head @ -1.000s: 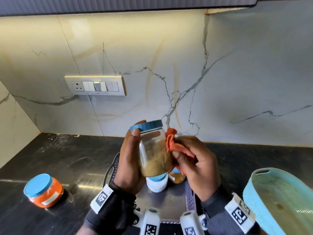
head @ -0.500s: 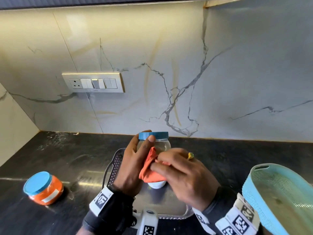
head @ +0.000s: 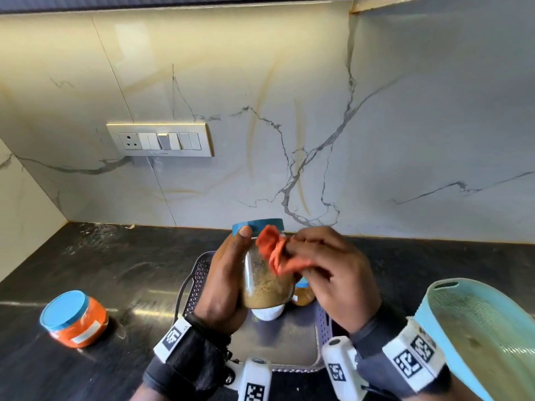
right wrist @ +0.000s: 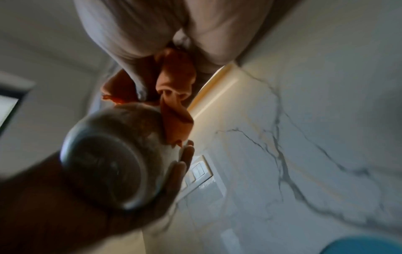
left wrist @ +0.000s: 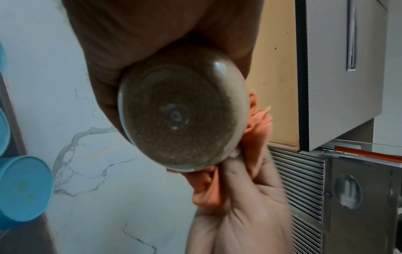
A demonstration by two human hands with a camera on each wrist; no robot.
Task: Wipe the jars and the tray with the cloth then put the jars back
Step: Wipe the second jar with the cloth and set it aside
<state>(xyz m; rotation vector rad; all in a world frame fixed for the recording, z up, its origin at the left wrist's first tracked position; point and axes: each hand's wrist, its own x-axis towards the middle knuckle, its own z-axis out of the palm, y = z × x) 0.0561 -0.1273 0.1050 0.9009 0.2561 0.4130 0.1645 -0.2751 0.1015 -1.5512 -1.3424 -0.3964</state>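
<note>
While my left hand grips the spice jar above the tray, my right hand pinches the orange cloth against it; jar-wiping step; next, I judge, rotate the jar.

Four jars are counted: one held, one orange on the counter, two on the tray. One cloth, one blue basket and two hands are seen.
</note>
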